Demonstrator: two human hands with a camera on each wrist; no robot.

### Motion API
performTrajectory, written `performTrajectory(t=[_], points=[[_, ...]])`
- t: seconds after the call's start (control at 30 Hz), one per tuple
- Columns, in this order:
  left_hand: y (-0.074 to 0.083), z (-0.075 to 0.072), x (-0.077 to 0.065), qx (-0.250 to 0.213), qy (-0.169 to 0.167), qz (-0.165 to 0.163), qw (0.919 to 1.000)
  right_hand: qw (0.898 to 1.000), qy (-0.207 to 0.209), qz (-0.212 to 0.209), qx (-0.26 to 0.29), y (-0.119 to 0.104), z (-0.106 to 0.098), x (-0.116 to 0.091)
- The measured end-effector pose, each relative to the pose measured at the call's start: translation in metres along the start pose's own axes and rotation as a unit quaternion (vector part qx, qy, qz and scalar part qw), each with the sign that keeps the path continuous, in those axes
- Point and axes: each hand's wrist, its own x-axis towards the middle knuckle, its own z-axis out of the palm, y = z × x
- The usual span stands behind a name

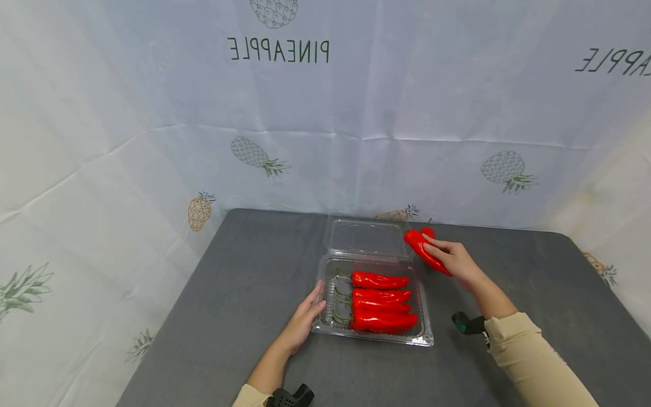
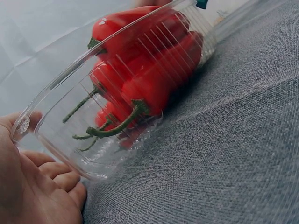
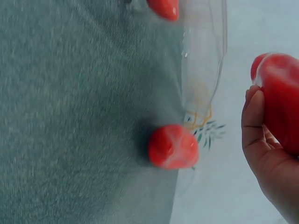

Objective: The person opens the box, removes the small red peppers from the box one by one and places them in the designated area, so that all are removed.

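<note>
A clear plastic clamshell box [image 1: 373,338] holds several long red peppers [image 1: 383,321] lying side by side, their green stems pointing left. My left hand [image 1: 304,316] grips the left side of the box; in the left wrist view the thumb lies over the rim, with the fingers [image 2: 60,175] against the outer wall. To the right of the box, my right hand [image 1: 455,261] holds another red pepper [image 1: 421,244] above the table. Past it, partly hidden in the head view, one more red pepper [image 3: 173,147] rests on the table.
The box's lid [image 1: 366,234] lies folded back toward the wall. A dark grey cloth covers the table [image 1: 244,282]. White curtains [image 1: 325,102] with pineapple prints hang behind it. Each wrist wears a black device, such as the right wrist camera [image 1: 468,324].
</note>
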Motion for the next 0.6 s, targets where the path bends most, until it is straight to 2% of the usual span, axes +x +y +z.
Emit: performTrajectory(t=[0.27,0.6], points=[[0.0,0.0,0.0,-0.003,0.0,-0.006,1.0,0.999,0.037,0.027,0.009,0.013,-0.012,0.008],[-0.002,-0.001,0.0,-0.002,0.0,0.0,1.0,0.994,0.093,0.052,0.014,0.028,-0.019,0.016]])
